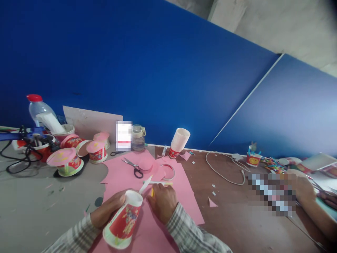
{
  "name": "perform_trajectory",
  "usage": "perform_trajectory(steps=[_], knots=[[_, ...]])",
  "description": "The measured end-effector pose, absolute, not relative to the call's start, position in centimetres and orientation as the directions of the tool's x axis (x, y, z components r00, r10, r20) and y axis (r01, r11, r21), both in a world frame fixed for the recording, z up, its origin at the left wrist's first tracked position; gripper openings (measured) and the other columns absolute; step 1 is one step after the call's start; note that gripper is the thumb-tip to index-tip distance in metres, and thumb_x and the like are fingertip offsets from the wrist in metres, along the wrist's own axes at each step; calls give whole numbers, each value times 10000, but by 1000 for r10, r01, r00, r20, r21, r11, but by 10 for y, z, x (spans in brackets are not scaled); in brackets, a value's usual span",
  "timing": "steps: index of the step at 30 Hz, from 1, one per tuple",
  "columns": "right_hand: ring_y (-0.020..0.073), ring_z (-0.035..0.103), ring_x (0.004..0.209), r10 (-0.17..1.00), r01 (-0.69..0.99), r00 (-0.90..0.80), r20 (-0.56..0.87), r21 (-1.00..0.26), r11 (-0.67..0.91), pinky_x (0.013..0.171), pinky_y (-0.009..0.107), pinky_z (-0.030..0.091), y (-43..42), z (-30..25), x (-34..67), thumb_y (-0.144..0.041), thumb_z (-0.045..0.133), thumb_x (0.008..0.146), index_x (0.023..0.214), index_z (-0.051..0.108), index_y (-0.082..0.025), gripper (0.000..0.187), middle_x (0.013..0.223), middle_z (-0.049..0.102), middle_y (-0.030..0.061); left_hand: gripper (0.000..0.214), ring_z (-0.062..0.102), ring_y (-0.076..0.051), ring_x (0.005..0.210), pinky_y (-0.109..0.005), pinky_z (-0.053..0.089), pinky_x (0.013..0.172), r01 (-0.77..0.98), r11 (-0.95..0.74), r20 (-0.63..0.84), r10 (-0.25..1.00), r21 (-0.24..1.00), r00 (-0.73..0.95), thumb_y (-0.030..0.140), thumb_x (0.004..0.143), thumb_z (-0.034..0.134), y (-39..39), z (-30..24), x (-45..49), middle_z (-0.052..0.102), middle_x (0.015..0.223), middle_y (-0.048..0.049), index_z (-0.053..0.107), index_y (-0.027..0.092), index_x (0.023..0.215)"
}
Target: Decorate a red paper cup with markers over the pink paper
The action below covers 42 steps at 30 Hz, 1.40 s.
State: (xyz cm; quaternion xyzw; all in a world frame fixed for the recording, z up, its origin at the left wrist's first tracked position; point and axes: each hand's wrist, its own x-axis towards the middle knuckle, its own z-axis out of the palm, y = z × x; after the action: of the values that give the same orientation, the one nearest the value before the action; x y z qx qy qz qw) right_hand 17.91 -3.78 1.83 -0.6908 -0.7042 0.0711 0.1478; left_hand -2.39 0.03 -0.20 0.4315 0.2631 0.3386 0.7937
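Note:
My left hand (110, 208) is wrapped round the side of a red paper cup (123, 221) with a flower print. The cup is tilted, its narrow white end up and its wider greenish end down. A white pointed strip (145, 185) sticks up between that end and my right hand (163, 200); whether it joins the cup I cannot tell. My right hand is closed, and a bit of a yellow object (152, 192) shows at its fingers; its kind is hidden. Beneath both hands lies pink paper (181, 196). Dark-handled scissors (137, 172) and a roll of tape (172, 172) rest on it.
Cups with pink paper tops (96, 153) stand at left, near a red-capped bottle (39, 109). Behind are a water bottle (138, 138) and stacked paper cups (181, 138). A white cable (226, 181) lies at right, near another person's hand (305, 188). A blue partition (158, 70) borders the table.

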Motion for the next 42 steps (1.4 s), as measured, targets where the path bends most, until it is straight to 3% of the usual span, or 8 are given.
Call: perform_trajectory(steps=[6,10,19,24,28,33,37,42], knots=[[240,656,642,997,974,-69,16,-217,71,511,276,349,-37,20,173,-152,511,774,815,652,-159,148,858,694,131,444,571,-396,803,-518,434,724,-295,436,-140,727,850,672,438,538,642,0,-2,-24,722,783,-140,700,171,888],[229,658,644,989,964,-147,27,-220,150,472,267,340,-38,20,179,-196,487,802,823,635,-184,150,879,677,98,424,567,-385,801,-495,437,714,-305,441,-139,730,844,670,422,550,640,1,-2,-25,719,810,-131,701,175,889],[218,638,561,972,952,-219,88,-200,233,428,265,245,-42,19,181,-82,581,704,809,641,-194,165,802,662,96,374,531,-394,887,-487,410,762,-326,395,-109,763,859,637,412,582,621,3,-6,-28,709,867,-126,709,183,864],[209,591,546,963,919,-225,146,-295,260,445,265,257,-34,8,185,-102,585,722,676,642,-173,103,749,643,102,401,549,-390,852,-497,411,751,-320,429,-126,740,845,660,425,574,621,1,-1,-26,709,878,-132,699,179,880],[174,531,522,957,841,-196,213,-465,275,463,255,297,-35,11,187,-125,599,708,660,629,-178,77,776,610,69,406,546,-390,851,-495,407,758,-313,406,-119,752,858,648,428,546,641,0,1,-26,711,873,-140,705,172,855],[159,509,560,956,606,-6,295,-759,238,525,253,373,-30,20,195,-130,544,705,735,603,-191,89,754,572,18,386,561,-383,815,-491,426,721,-332,442,-119,730,833,673,415,568,624,-1,1,-25,715,844,-136,700,178,863],[111,425,385,966,259,170,196,-954,148,390,220,350,-17,18,207,-182,508,707,871,562,-180,172,625,546,-17,374,577,-378,776,-491,432,701,-343,463,-113,712,817,693,400,583,616,-2,0,-25,715,810,-139,697,170,867],[57,346,268,984,-206,179,-8,-978,30,295,178,275,-9,13,212,-265,552,656,802,558,-169,175,597,592,-1,340,583,-366,774,-496,414,733,-334,478,-106,685,813,721,360,626,597,-5,0,-26,715,807,-135,692,168,890]])
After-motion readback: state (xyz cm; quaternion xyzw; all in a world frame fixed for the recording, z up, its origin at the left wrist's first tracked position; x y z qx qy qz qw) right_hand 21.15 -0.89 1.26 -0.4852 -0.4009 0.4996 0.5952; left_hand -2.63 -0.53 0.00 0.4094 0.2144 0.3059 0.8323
